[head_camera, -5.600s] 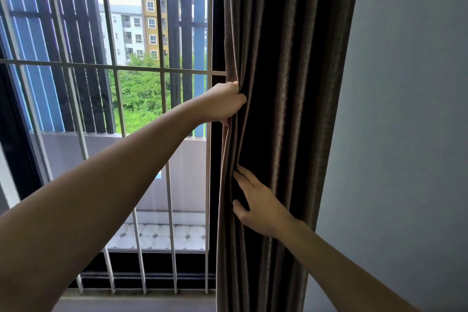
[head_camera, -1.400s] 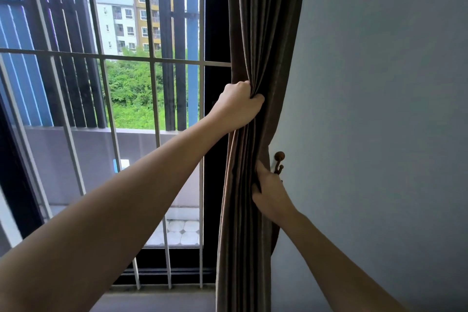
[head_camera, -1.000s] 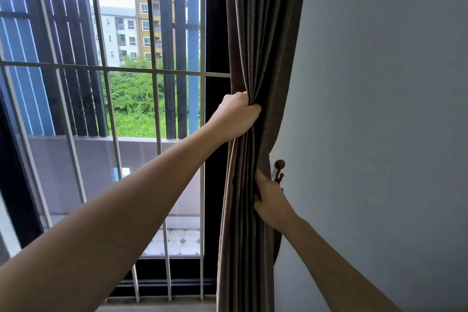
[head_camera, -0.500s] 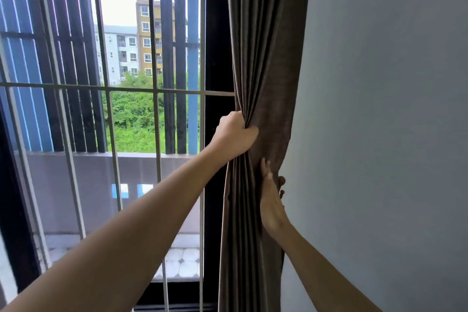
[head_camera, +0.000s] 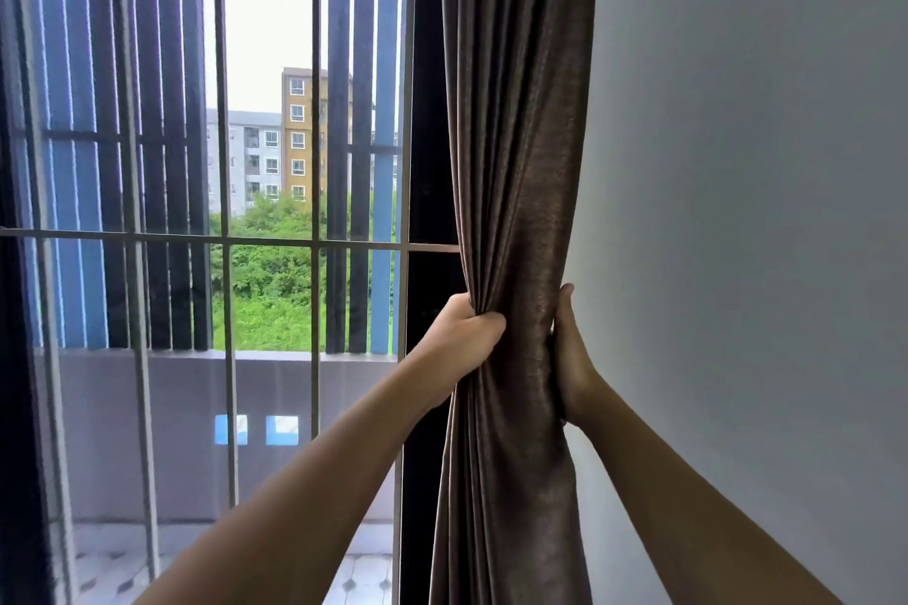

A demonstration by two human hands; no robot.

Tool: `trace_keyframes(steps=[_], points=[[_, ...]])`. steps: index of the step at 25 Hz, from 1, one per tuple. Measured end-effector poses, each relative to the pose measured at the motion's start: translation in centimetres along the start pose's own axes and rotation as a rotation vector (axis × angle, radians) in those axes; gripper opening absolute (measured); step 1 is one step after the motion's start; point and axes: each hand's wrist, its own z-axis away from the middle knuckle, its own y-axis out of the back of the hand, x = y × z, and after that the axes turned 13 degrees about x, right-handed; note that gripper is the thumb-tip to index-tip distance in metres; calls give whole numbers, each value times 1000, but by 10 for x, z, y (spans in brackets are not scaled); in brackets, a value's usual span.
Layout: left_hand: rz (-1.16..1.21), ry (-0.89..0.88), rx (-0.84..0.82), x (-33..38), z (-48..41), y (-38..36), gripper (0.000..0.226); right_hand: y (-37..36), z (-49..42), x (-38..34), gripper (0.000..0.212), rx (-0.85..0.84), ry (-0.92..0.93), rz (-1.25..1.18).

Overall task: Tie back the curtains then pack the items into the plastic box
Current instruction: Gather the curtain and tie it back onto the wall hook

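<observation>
Starting way out left of the fingers: a barred window grille (head_camera: 223, 260) with a balcony, trees and apartment blocks beyond it. None of that matters for the job.

Next is the left hand (head_camera: 464, 334). Its fingers (head_camera: 484, 322) are curled tight round the window-side edge of the brown curtain (head_camera: 516, 162), bunching the folds into one rope-like bundle. The curtain hangs top to bottom between the two hands, pinched narrow at hand level and flaring out again above and below.

Handling-wise, my guess is it's thick and heavy-ish but totally floppy, with a slight sheen, so the pleats probably want to slide apart the moment the squeeze lets off. The best hold looks like right where it's already gathered, at the narrow waist, with the whole bundle wrapped rather than a few folds.

On the far side of the bundle is the right hand (head_camera: 572, 359), palm against the fabric and thumb (head_camera: 565, 305) lying straight up along the curtain's wall-side edge. Its other fingers are hidden behind the cloth, so I can't tell whether they're curled round it or flat. Right of that hand is just plain grey wall (head_camera: 761, 211).

Containers: no plastic box or items to pack are in view. No tie or hook shows either, so I'd say the tying step isn't done.
</observation>
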Motion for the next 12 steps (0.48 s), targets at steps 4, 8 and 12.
trace_keyframes(steps=[4, 8, 12], points=[[-36, -3, -2, -6, -8, 4, 26, 3, 3, 0, 78, -7, -21, -33], [-409, -115, 67, -14, -24, 9, 27, 2, 4, -1, 77, -29, -23, -23], [-900, -176, 46, -2, -31, 17, 21, -6, 14, -4, 82, -81, -3, -4]])
